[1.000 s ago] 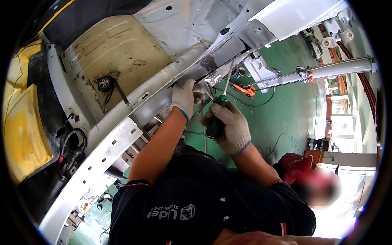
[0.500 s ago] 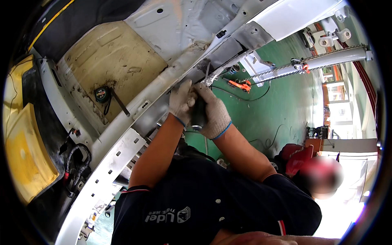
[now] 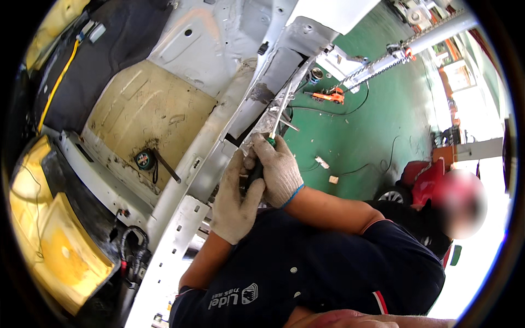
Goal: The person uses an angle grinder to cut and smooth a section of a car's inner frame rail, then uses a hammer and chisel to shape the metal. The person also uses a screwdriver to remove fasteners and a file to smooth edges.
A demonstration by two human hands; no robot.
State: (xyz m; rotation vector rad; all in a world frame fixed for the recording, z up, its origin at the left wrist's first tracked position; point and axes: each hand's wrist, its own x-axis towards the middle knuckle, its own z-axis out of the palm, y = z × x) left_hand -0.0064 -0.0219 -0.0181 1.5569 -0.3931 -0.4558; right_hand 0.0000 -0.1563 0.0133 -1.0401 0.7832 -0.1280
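Observation:
Both of my hands wear pale knitted work gloves and are close together beside the car body's open sill. My right hand [image 3: 281, 172] wraps around a dark hand tool [image 3: 255, 174], its exact kind hidden by the gloves. A long thin metal shaft [image 3: 281, 109] runs up from that hand along the sill, with a bit of green at its base. My left hand [image 3: 231, 205] cups the tool's dark body from the other side, thumb against it. Just beyond the hands, the sill has a cut opening with a grey inner panel [image 3: 277, 68] and a rough, scraped patch.
A tape measure [image 3: 145, 158] and a dark strip [image 3: 166, 165] lie on the yellowish floor pan [image 3: 131, 115]. An orange tool [image 3: 329, 97], a can [image 3: 316, 75] and cables are on the green floor. A chained pulling arm [image 3: 377, 71] stands far right. Another person is at the right.
My view has shifted, and the hands appear lower against the sill. My left hand has turned and loosened around the tool. The thin shaft shows more fully now.

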